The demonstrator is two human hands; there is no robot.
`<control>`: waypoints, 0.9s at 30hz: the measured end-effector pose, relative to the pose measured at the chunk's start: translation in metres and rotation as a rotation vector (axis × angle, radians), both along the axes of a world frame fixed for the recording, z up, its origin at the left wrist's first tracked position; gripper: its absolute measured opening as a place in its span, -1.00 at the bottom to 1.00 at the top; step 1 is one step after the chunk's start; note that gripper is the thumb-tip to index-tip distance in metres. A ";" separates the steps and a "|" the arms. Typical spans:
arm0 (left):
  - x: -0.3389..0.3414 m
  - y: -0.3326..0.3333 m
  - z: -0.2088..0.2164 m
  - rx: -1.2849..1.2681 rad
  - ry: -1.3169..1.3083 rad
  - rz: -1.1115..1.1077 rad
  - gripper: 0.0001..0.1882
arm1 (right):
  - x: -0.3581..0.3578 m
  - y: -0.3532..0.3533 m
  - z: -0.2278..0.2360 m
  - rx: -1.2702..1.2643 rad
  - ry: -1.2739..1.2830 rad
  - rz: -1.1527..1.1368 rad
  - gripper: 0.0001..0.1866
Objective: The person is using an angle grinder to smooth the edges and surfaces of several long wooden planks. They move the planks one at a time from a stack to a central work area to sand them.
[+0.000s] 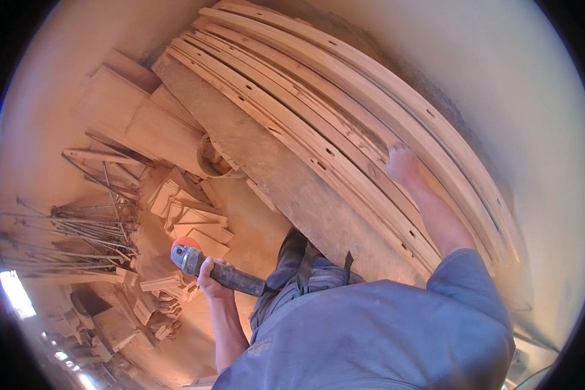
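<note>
My left hand (211, 278) is wrapped round the body of an angle grinder (238, 279), held out over the floor beside my leg. The grinder's orange-red disc (186, 242) points away to the upper left, apart from any wood. Over the bench, my right hand (403, 164) has its fingers curled onto a long wooden board (356, 116) in the middle of a row. Its fingertips are partly hidden against the wood. Nearer to me lie more long boards with small dark slots (305, 151), side by side along the worktable (260, 153).
A round bucket (211, 158) stands under the table's far left edge. Wood offcuts (192, 218) are piled on the dusty floor to the left, beside a heap of thin metal rods or clamps (97, 231). Large flat panels (120, 110) lie farther back. A pale wall (513, 84) rises behind the boards.
</note>
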State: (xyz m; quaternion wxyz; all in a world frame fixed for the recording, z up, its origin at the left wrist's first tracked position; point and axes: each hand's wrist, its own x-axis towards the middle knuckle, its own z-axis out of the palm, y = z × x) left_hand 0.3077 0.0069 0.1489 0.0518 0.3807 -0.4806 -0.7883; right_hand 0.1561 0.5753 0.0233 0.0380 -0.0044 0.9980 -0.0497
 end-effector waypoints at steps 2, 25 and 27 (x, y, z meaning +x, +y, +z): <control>-0.004 0.000 -0.004 0.001 0.001 -0.028 -0.75 | 0.038 0.004 -0.016 -0.167 0.010 -0.123 -0.51; 0.025 -0.003 0.013 0.025 0.039 -0.058 -0.76 | 0.141 0.112 -0.029 -0.477 -0.421 -0.514 -0.54; 0.026 0.000 0.007 0.076 0.055 -0.047 -0.76 | 0.142 0.120 -0.021 -0.539 -0.449 -0.474 -0.56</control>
